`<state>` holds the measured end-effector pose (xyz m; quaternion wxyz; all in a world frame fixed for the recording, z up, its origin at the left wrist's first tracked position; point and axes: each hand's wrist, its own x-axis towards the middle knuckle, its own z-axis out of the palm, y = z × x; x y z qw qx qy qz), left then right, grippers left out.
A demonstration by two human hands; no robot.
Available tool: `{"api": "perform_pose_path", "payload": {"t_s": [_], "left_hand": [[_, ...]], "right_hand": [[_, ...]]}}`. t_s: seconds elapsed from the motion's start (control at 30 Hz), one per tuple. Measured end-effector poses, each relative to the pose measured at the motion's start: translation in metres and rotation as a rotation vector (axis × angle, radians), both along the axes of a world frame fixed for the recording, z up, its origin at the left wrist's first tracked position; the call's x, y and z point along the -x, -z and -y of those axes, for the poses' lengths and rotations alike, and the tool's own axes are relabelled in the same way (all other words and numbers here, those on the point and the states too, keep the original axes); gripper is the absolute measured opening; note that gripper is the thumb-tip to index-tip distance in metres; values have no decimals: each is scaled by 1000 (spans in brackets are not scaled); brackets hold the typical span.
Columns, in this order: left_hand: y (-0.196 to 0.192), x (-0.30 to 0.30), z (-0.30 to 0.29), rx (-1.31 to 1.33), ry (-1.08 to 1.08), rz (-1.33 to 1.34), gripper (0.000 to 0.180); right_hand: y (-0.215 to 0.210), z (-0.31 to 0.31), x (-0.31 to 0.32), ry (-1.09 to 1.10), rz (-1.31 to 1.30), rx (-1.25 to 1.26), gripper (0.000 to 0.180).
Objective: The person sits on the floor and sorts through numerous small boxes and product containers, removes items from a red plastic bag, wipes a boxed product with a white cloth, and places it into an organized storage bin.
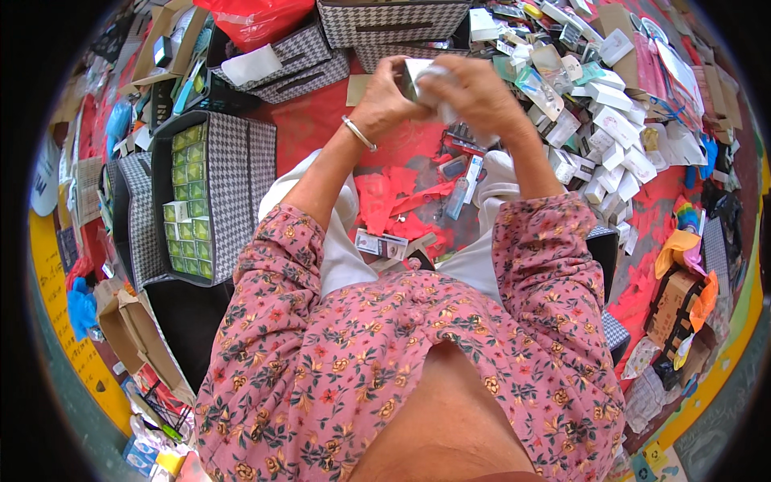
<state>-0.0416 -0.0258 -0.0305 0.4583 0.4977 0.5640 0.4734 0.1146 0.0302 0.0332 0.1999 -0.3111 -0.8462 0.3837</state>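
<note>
Out in front of my body, my left hand (384,98) grips a small box (411,74) with a pale top face and a darker greenish side. My right hand (475,92) presses against the box from the other side, its fingers closed round a crumpled white cloth or tissue (438,83). Motion smears that hand and the white thing, so their exact contact is unclear. A houndstooth storage bin (241,189) to the left holds rows of small green boxes (189,169).
Many small white boxes (614,128) lie heaped at the right. More houndstooth bins (393,26) and a red plastic bag (257,20) are at the far side. Torn red sheeting (385,197) and loose packets (463,189) lie between my legs. An open cardboard box (132,329) stands lower left.
</note>
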Motion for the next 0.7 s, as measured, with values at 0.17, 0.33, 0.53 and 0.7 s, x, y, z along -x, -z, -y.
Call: {"api": "perform_pose_path", "payload": {"t_s": [0.17,0.33,0.53,0.7], "left_hand": [[8,6,-5,212,-120,472,91],[0,-4,-6,313,-74,641,80],[-13,-2,-2,488,18,1137,49],[-10,-6,0,533,-162,1138,33]], "right_hand": [[7,-27,-28,646,-25,-85,24],[16,-8,8,466,-264,-388,23],[28,-4,23,423,-189,-254,24],[28,-1,27,433,-187,-200,23]]}}
